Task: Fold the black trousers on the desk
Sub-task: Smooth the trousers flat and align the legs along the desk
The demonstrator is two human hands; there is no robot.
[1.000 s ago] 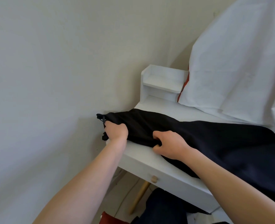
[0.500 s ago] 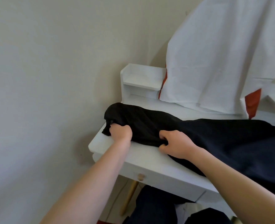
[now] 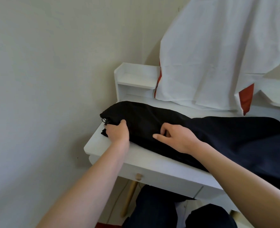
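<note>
The left hand point(image 3: 118, 133) grips the drawstring end of the black trousers point(image 3: 201, 137) lying lengthwise across the white counter point(image 3: 152, 163), while the right hand point(image 3: 177, 139) pinches cloth nearby, apparently readying a fold.

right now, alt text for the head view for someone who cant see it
A person's left hand grips the end of black trousers stretched across a white desk, while the right hand pinches the fabric further along. A white cloth hangs behind, beside a small shelf.
</note>
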